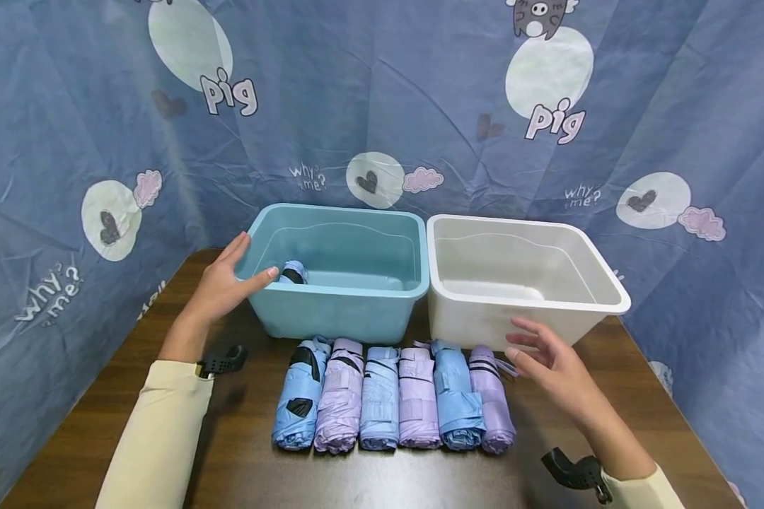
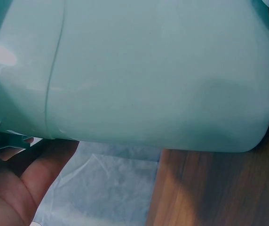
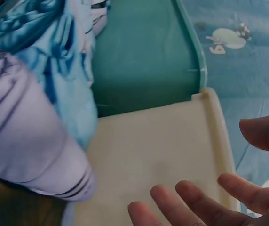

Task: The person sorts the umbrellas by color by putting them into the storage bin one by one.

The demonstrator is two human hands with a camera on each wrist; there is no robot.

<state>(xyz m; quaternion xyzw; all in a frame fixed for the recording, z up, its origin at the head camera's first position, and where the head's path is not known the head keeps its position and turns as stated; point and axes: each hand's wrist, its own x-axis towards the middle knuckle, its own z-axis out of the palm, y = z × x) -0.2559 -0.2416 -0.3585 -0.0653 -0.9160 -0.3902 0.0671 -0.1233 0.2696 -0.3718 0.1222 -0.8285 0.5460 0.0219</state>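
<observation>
My left hand (image 1: 226, 279) is at the left end of the teal bin (image 1: 337, 311), its thumb over the front rim and its fingers spread along the side rim. In the left wrist view, the left hand (image 2: 26, 179) shows below the bin's wall. A blue folded umbrella (image 1: 294, 272) with a black patch lies inside that bin, partly hidden by the front rim. My right hand (image 1: 557, 364), fingers apart and holding nothing, hovers before the white bin (image 1: 484, 322). Left of it lies the rightmost purple folded umbrella (image 1: 493, 403), which also shows in the right wrist view.
Several blue and lilac folded umbrellas (image 1: 378, 403) lie side by side on the brown wooden table (image 1: 369, 484), in front of the two adjoining bins. A blue patterned cloth (image 1: 382, 92) hangs behind. The white bin's visible floor (image 1: 484, 288) is bare.
</observation>
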